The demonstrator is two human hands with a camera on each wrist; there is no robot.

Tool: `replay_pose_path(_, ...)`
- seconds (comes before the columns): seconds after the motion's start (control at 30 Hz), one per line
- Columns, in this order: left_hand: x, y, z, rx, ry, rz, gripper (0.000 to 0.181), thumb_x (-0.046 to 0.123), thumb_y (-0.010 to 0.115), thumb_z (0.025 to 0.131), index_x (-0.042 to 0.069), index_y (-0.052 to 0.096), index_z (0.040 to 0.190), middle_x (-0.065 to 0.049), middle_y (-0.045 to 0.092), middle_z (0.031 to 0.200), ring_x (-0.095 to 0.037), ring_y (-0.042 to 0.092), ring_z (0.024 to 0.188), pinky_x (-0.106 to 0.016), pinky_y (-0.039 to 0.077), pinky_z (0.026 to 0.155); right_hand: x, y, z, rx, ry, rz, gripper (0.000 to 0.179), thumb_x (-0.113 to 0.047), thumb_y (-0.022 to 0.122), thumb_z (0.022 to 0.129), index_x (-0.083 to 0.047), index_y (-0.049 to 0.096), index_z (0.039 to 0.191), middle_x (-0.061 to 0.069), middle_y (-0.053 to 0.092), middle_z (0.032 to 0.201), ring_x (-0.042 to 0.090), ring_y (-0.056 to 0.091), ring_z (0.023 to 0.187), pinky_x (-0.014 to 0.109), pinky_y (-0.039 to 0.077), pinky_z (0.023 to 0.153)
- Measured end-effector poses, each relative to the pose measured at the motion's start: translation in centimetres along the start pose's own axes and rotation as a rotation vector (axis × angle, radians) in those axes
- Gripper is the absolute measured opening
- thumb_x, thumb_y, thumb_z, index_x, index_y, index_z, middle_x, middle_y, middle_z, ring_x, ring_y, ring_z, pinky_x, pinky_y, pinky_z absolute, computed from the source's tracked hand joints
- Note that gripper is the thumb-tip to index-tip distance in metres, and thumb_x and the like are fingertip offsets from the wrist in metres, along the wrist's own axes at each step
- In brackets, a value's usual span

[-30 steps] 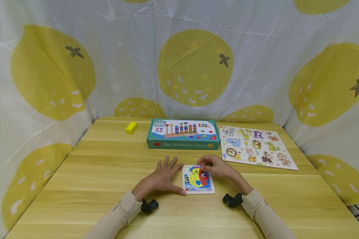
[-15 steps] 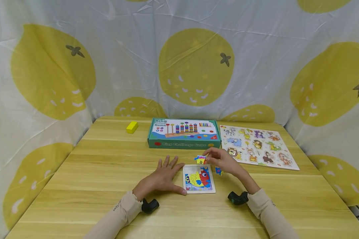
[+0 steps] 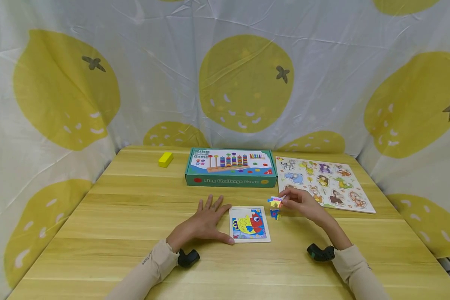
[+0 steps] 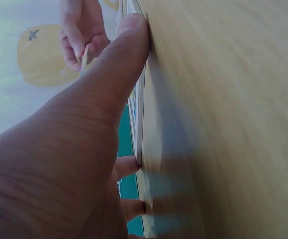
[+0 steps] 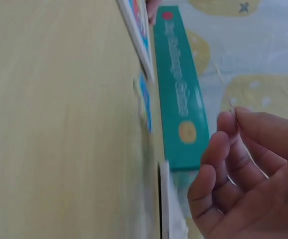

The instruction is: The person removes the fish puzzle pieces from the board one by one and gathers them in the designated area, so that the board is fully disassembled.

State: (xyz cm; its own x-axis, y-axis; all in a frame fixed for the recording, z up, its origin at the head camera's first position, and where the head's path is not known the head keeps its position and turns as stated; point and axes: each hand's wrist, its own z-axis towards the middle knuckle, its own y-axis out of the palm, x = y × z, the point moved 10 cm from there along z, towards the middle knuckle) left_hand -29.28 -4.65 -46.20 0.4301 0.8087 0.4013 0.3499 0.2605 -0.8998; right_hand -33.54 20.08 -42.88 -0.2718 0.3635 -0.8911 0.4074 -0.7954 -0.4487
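The left hand (image 3: pixel 202 223) is resting with fingers spread against the fish puzzle (image 3: pixel 249 225) on the table (image 3: pixel 135 216), probably so it isn't sliding around. The right hand (image 3: pixel 303 204) is pinching a loose piece (image 3: pixel 275 203) by its edge, right of the puzzle near another piece (image 3: pixel 275 214), likely leaving its picture visible.

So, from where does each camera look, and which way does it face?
Head: on the head, facing forward and down at the table, fish puzzle and green box; left hand, right hand and both sleeves show.
Left wrist: on that wrist, looking along the thumb and puzzle edge toward the curtain; the right hand shows beyond.
Right wrist: on that wrist, looking past fingers pinching a puzzle piece toward box and curtain; part of the left hand shows.
Head and right wrist share the loose piece on the table.
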Motion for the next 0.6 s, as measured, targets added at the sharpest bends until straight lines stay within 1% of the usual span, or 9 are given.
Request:
replay_pose_path(0.13,0.1,0.0,-0.1,0.004,0.003,0.010,0.105,0.073,0.067,0.069,0.022,0.028,0.152,-0.014,0.009,0.160,-0.045,-0.003,0.144,-0.065,-0.002,0.111,1.7,-1.0,-1.3,-0.039,0.047,-0.056,0.025,-0.017,0.055,0.099,0.000,0.059,0.116,0.015,0.065,0.093,0.019,0.061,0.077,0.028,0.049,0.063)
replay_pose_path(0.23,0.1,0.0,-0.1,0.005,0.006,0.016,0.105,0.073,0.067,0.069,0.022,0.028,0.152,-0.014,0.010,0.160,-0.045,-0.003,0.144,-0.065,-0.002,0.111,2.5,-1.4,-1.8,-0.076,0.056,-0.073,0.023,-0.015,0.054,0.099,0.001,0.060,0.115,0.015,0.065,0.090,0.020,0.059,0.071,0.029,0.048,0.057)
replay_pose_path(0.4,0.1,0.0,-0.1,-0.001,0.003,0.014,0.105,0.073,0.067,0.069,0.022,0.027,0.152,-0.014,0.009,0.160,-0.045,-0.004,0.144,-0.065,-0.003,0.111,3.1,-1.6,-2.0,-0.114,0.060,-0.108,0.020,-0.013,0.054,0.099,0.001,0.061,0.112,0.014,0.064,0.085,0.015,0.054,0.065,0.026,0.044,0.053)
replay_pose_path(0.6,0.0,0.0,0.0,-0.008,-0.004,0.013,0.106,0.073,0.067,0.068,0.023,0.027,0.152,-0.013,0.009,0.161,-0.044,-0.005,0.144,-0.065,-0.004,0.111,3.7,-1.7,-2.0,-0.116,0.079,-0.151,0.019,-0.011,0.054,0.098,0.001,0.062,0.111,0.011,0.064,0.083,0.011,0.051,0.063,0.024,0.043,0.053)
